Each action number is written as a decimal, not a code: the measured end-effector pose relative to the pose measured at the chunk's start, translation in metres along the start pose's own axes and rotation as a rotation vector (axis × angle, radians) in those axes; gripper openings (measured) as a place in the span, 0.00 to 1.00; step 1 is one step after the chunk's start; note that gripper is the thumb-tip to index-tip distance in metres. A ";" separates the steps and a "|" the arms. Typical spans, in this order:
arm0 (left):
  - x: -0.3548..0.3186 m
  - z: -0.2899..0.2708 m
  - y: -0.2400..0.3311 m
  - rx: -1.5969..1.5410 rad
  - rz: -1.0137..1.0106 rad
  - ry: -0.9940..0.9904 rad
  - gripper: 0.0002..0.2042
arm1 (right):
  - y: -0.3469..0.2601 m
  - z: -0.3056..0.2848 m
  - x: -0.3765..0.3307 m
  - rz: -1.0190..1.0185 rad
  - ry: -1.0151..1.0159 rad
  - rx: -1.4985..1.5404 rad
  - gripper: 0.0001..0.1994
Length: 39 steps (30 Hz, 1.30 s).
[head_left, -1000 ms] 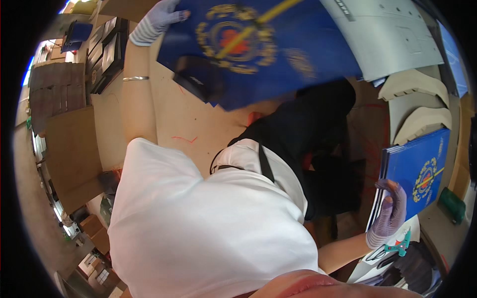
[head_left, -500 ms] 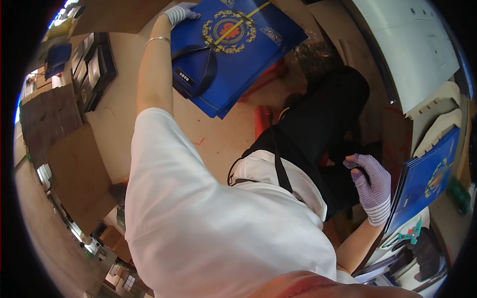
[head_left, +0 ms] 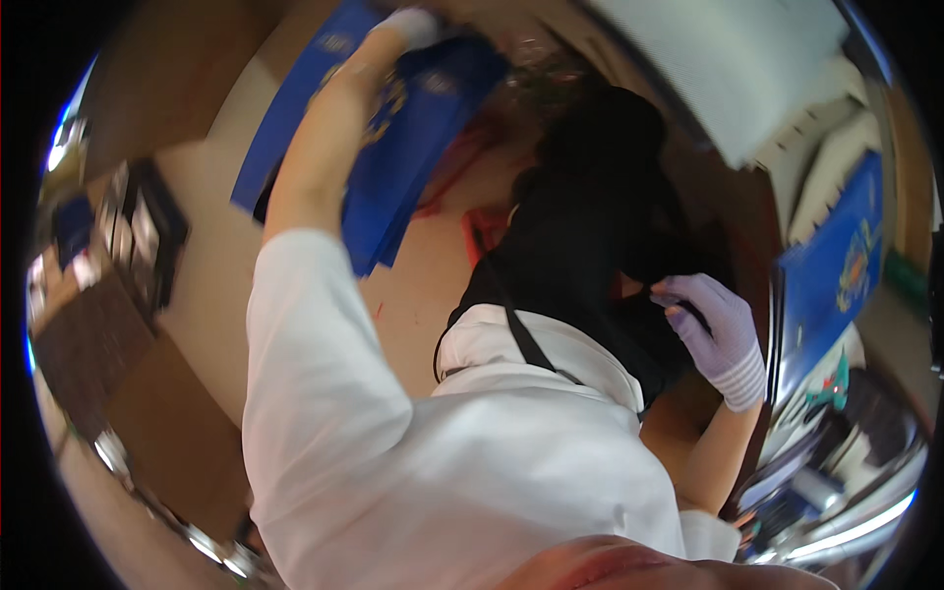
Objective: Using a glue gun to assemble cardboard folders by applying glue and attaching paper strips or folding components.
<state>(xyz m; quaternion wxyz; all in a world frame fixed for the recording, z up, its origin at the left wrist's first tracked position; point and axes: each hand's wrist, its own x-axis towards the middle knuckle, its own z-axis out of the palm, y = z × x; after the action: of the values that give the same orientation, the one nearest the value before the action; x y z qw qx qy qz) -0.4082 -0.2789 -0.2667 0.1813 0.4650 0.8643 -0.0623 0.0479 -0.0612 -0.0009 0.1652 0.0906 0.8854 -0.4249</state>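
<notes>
Blue bag (head_left: 413,147), flat with a gold emblem, is pinched at its top edge by the left hand (head_left: 408,25), arm stretched up and away from the body. Bag hangs down from that hand alongside the forearm, blurred, so I cannot tell the exact finger placement. Left hand wears a white knit glove.

Right hand (head_left: 713,324), also gloved, has its fingers loosely curled with the palm facing down; it holds nothing visible. It sits over the black apron (head_left: 590,256), touching or just above it, cannot tell which.

Just to the right of that hand, a second blue bag (head_left: 831,265) stands upright on edge against a bench. Below the right wrist, a teal tool (head_left: 826,379) lies on the bench. White sleeve (head_left: 315,344) covers the left upper arm.
</notes>
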 end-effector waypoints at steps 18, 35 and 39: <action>-0.101 -0.107 0.213 -0.186 0.492 -0.042 0.15 | 0.085 -0.108 -0.161 0.115 1.032 -0.297 0.10; -0.128 -0.282 0.513 -0.450 1.402 0.448 0.13 | 0.353 -0.228 -0.381 0.961 1.249 -0.469 0.13; -0.136 -0.290 0.552 -0.348 1.479 0.445 0.16 | 0.384 -0.280 -0.337 0.928 1.251 -0.888 0.11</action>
<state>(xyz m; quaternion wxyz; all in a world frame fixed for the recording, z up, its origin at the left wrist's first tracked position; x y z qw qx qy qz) 0.0425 0.0042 0.0863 0.0687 0.8854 0.3441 0.3050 0.4164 0.3901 0.0101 -0.1725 0.5823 0.7706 0.1932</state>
